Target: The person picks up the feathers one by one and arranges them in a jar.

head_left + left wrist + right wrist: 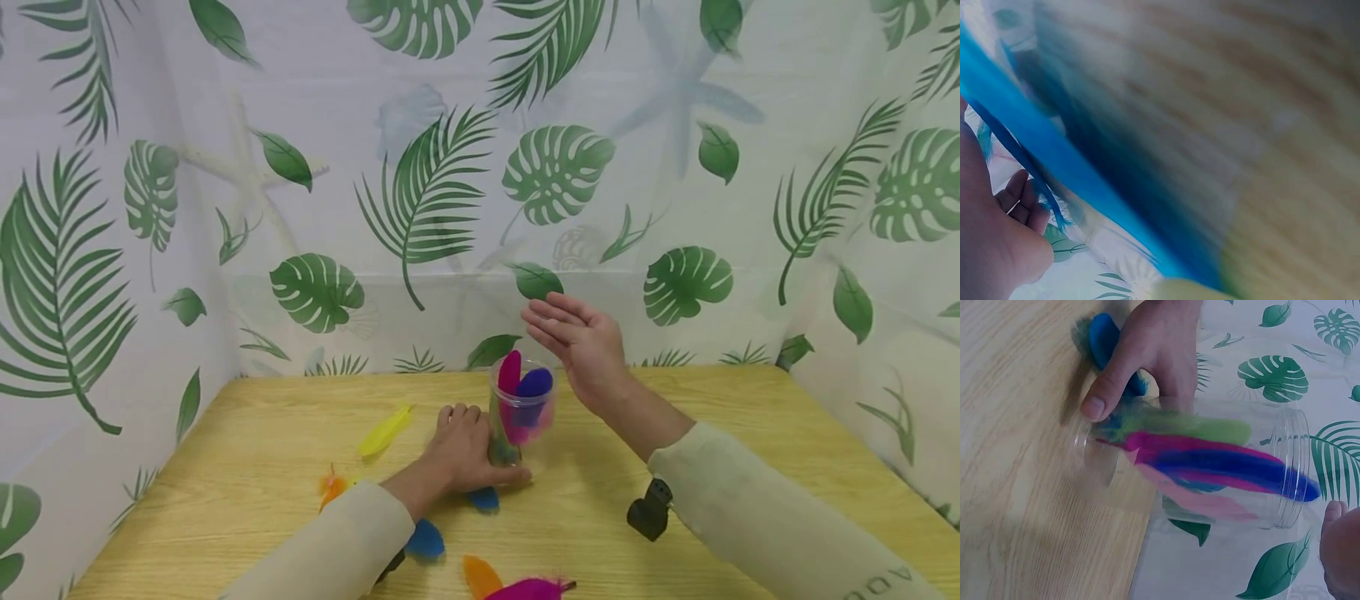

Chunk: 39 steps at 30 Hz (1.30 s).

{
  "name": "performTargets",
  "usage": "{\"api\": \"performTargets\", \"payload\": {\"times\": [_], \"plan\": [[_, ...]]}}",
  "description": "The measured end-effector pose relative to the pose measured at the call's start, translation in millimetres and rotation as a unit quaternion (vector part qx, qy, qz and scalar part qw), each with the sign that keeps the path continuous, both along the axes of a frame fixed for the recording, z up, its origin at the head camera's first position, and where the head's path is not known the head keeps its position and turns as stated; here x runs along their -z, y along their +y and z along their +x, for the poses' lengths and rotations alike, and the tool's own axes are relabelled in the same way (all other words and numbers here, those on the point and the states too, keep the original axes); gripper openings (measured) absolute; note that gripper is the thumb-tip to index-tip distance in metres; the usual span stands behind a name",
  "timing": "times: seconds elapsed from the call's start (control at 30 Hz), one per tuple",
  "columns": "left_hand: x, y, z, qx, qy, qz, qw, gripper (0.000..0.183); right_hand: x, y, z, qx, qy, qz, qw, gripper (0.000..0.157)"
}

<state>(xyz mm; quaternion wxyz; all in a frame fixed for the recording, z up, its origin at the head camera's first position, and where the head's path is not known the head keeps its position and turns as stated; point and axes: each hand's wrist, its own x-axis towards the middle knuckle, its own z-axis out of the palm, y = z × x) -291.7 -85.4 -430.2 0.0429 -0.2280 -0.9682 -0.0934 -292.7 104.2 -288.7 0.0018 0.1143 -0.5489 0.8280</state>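
A clear jar [497, 417] stands upright on the table with several feathers in it. Among these a magenta feather [510, 372] and a dark blue feather [535, 384] rise to the rim, while light green [1225, 429] and pink feathers [1210, 505] show through the wall. My left hand [467, 450] grips the jar low on its left side, the thumb lying across the front near the base. Holding nothing, my right hand [588, 346] is raised beside the jar's mouth with its fingers extended. A blue feather [485, 499] lies just below my left thumb.
On the wooden table [262, 433] lie a yellow feather [386, 432], an orange feather [331, 490] and another blue feather [425, 539]. Closer to me are an orange feather [482, 575] and a magenta feather [528, 590]. A leaf-patterned cloth [450, 325] walls the back and sides.
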Motion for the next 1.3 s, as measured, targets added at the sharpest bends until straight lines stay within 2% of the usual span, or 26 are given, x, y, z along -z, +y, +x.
{"api": "performTargets", "payload": {"times": [0.13,0.23,0.37,0.47,0.53,0.57,0.63,0.7,0.77,0.8,0.9,1.1,1.2,1.3], "plan": [[2.4,1,-2.3,0.000,0.003,0.004,1.0000,0.095,1.5,9,2.4,0.003,0.027,0.017,0.999,0.041],[2.7,2,-3.1,0.000,0.001,0.005,1.0000,0.095,5.4,15,3.5,0.013,0.076,0.072,0.994,0.035],[2.3,1,-3.9,0.000,-0.004,0.007,1.0000,0.098,10.8,19,6.4,0.030,0.145,0.165,0.975,0.033],[2.3,1,-3.8,0.000,-0.005,0.008,1.0000,0.098,13.9,20,10.8,0.042,0.199,0.233,0.951,0.030],[2.3,1,-3.6,0.001,-0.006,0.009,0.9999,0.098,16.4,21,14.4,0.059,0.254,0.289,0.921,0.030],[2.4,1,-3.6,0.001,-0.007,0.009,0.9999,0.097,17.6,22,16.6,0.070,0.290,0.320,0.899,0.030],[2.9,1,-3.4,0.000,-0.005,0.006,1.0000,0.097,20.5,22,20.7,0.092,0.365,0.373,0.848,0.034],[2.5,1,-2.9,-0.001,-0.004,0.005,1.0000,0.095,23.1,22,25.7,0.112,0.440,0.412,0.790,0.040],[1.9,2,-2.6,-0.002,0.001,0.002,1.0000,0.094,25.4,22,32.0,0.114,0.497,0.433,0.743,0.045],[1.3,2,-2.4,-0.003,0.004,0.001,1.0000,0.094,27.0,22,35.4,0.107,0.520,0.438,0.726,0.046],[-0.7,3,-1.7,-0.003,0.011,-0.002,0.9999,0.092,31.7,21,47.4,0.078,0.569,0.453,0.682,0.043],[-2.1,3,0.5,-0.008,0.012,-0.018,0.9997,0.093,49.5,20,68.5,0.035,0.634,0.477,0.608,0.042],[-2.1,3,1.2,-0.007,0.011,-0.030,0.9995,0.089,59.2,21,78.6,0.022,0.647,0.498,0.577,0.044],[-2.3,2,2.1,-0.008,0.020,-0.044,0.9988,0.072,69.9,22,89.0,0.000,0.655,0.516,0.553,0.049]]}}
